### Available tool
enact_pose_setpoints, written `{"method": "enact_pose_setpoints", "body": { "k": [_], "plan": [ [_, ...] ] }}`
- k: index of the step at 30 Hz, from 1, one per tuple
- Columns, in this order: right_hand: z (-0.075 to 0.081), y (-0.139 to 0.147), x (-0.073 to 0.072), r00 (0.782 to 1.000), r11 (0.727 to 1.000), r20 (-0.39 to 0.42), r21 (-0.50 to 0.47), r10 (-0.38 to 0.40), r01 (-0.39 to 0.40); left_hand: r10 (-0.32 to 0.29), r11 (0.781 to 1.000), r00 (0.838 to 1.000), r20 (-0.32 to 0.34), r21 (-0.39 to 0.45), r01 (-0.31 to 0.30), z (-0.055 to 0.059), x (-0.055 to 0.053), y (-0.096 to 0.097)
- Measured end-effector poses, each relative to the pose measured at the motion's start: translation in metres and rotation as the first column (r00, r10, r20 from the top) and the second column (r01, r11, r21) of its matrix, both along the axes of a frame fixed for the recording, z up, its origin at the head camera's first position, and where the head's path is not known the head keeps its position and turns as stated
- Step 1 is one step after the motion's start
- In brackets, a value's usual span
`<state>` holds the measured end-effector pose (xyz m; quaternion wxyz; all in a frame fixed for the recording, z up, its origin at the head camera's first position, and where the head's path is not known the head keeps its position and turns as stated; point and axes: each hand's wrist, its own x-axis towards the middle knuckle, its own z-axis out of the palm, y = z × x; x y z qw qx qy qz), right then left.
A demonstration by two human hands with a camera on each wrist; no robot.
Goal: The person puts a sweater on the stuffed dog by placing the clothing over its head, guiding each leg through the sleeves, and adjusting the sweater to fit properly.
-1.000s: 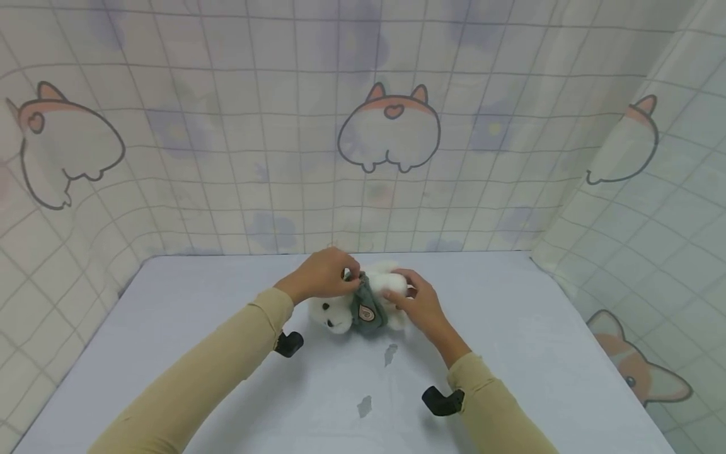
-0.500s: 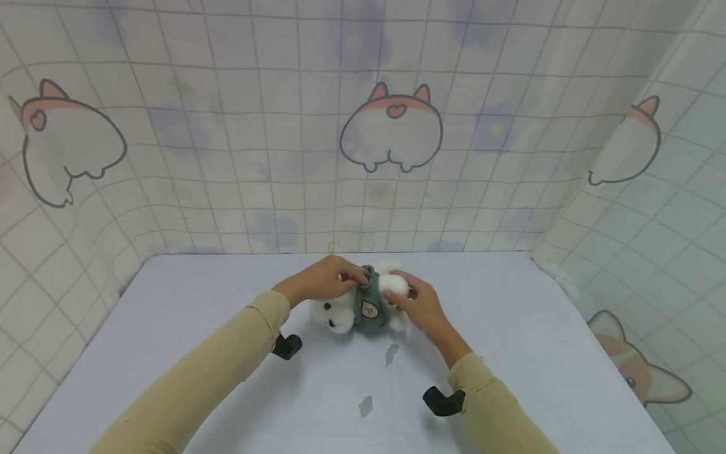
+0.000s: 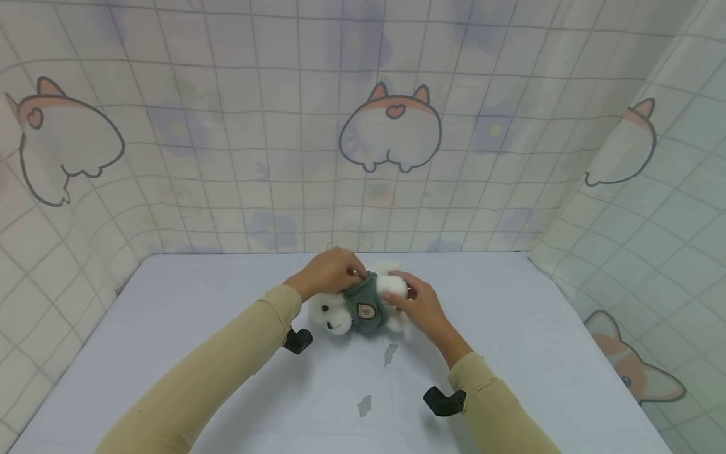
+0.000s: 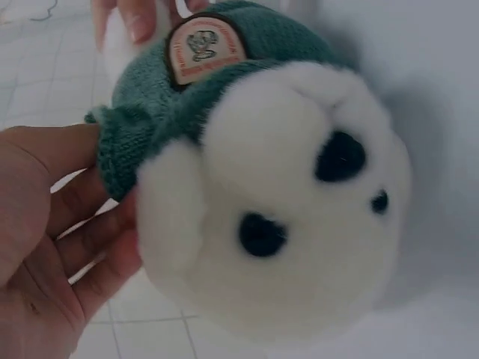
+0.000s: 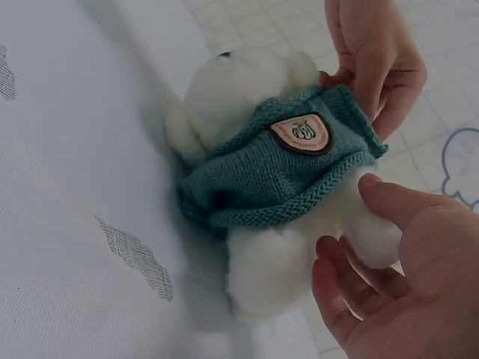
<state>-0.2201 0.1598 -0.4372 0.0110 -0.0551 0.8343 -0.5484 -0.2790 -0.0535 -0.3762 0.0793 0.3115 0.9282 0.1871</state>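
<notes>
A white plush toy (image 3: 334, 315) with dark eyes and nose lies on the table, its head toward the left. It wears a green knitted sweater (image 5: 262, 176) with a pink badge (image 4: 206, 48) on the front. My left hand (image 3: 329, 271) is at the sweater's upper side near the head. In the left wrist view, its thumb and fingers pinch the sweater's sleeve edge (image 4: 116, 153). My right hand (image 3: 422, 309) holds one white leg (image 5: 374, 235) between thumb and fingers. The toy's back is hidden.
A white cloth covers the table (image 3: 499, 353), with a grey printed mark (image 3: 390, 354) in front of the toy. A grid-patterned curtain (image 3: 227, 157) with cartoon corgis stands behind and at both sides. Black camera mounts (image 3: 445, 401) jut from both wrists.
The left hand shifts about at the sweater and ends slightly farther right. The sweater, bunched before, now spreads wider toward the toy's head. The right hand keeps its place on the leg.
</notes>
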Motion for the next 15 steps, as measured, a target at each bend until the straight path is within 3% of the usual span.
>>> {"method": "enact_pose_setpoints", "body": {
  "k": [5, 8, 15],
  "plan": [
    [-0.015, 0.008, -0.009, 0.997, 0.997, -0.010, 0.004, -0.080, 0.080, 0.057, 0.997, 0.996, 0.063, -0.046, -0.054, 0.005, -0.001, 0.005],
    [-0.015, 0.012, -0.009, 0.993, 0.993, -0.001, -0.016, -0.121, 0.121, 0.077, 0.995, 0.996, 0.034, -0.059, -0.075, 0.005, 0.001, 0.008],
    [-0.012, 0.015, -0.008, 0.995, 0.996, -0.043, -0.033, -0.085, 0.083, 0.147, 0.989, 0.989, -0.034, -0.012, -0.147, -0.010, 0.004, 0.009]
  ]
}}
